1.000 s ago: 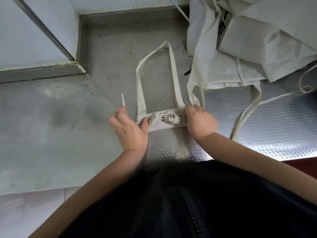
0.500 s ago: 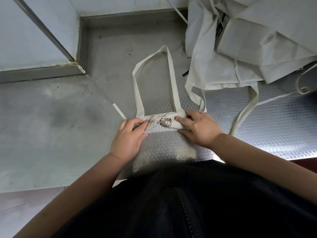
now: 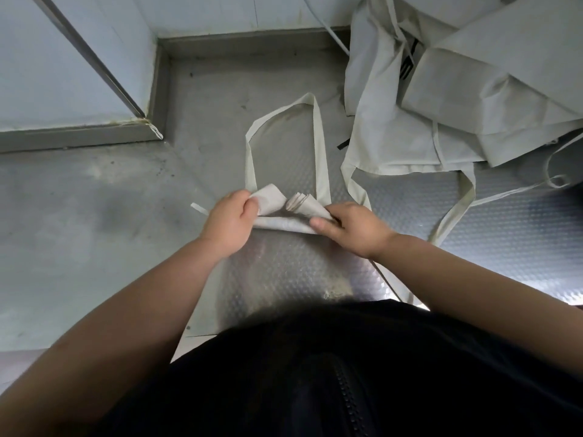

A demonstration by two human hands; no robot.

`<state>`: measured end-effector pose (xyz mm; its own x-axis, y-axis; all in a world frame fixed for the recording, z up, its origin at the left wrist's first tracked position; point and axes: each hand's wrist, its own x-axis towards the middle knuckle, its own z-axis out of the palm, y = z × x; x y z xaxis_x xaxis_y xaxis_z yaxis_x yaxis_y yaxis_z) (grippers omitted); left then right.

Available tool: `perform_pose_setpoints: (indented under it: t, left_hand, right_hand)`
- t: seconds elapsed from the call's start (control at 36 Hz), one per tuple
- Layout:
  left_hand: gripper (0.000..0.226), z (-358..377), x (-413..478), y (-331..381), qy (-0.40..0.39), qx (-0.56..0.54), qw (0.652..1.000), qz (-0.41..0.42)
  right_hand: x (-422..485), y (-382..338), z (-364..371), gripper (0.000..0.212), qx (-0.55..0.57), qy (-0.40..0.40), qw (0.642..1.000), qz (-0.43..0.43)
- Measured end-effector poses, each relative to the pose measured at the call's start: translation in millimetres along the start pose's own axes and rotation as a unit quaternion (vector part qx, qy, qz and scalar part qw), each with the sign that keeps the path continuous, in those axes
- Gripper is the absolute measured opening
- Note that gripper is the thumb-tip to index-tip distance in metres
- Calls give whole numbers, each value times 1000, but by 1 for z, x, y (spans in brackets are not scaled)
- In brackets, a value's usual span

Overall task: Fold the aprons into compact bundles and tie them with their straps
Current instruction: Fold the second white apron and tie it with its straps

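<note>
The rolled apron (image 3: 279, 223) lies on the steel counter (image 3: 94, 231), across the foot of its neck loop (image 3: 319, 137). My left hand (image 3: 228, 220) pinches the roll's end at the loop's left foot. My right hand (image 3: 355, 228) pinches the other end at the loop's right foot. Both ends are turned up toward each other, which I judge shortens the roll into a bundle before tying. A tie strap (image 3: 198, 208) end lies left of the loop's foot, within reach. The unfolded aprons (image 3: 441, 127) are piled right of the loop.
</note>
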<state>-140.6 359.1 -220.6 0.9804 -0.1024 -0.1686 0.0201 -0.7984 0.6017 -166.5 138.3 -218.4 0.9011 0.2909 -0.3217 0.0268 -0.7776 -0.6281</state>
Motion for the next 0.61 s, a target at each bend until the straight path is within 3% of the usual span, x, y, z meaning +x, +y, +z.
perform_pose_setpoints:
  t: [0.08, 0.14, 0.25, 0.31, 0.39, 0.47, 0.61]
  left_hand:
    - [26, -3, 4, 4, -20, -46, 997, -64]
    - [29, -5, 5, 8, -35, -102, 988, -109]
    - [27, -21, 10, 23, -74, -303, 925, -218]
    - [32, -33, 14, 26, -98, -346, 905, -228]
    - [30, -43, 15, 33, -116, -339, 916, -178]
    - [27, -40, 17, 41, -65, -356, 918, -162]
    - [17, -32, 28, 45, 53, -307, 925, -219]
  right_hand:
    - [2, -2, -2, 47, 16, -14, 1000, 2]
    - [3, -3, -5, 39, 11, 5, 1000, 2]
    - [11, -10, -25, 33, 112, 64, 990, 49]
    - [16, -16, -34, 26, 180, 70, 979, 72]
    - [24, -23, -43, 15, 264, 64, 958, 96]
    - [31, -27, -49, 24, 276, 57, 953, 108]
    - [37, -41, -61, 29, 156, 48, 983, 88]
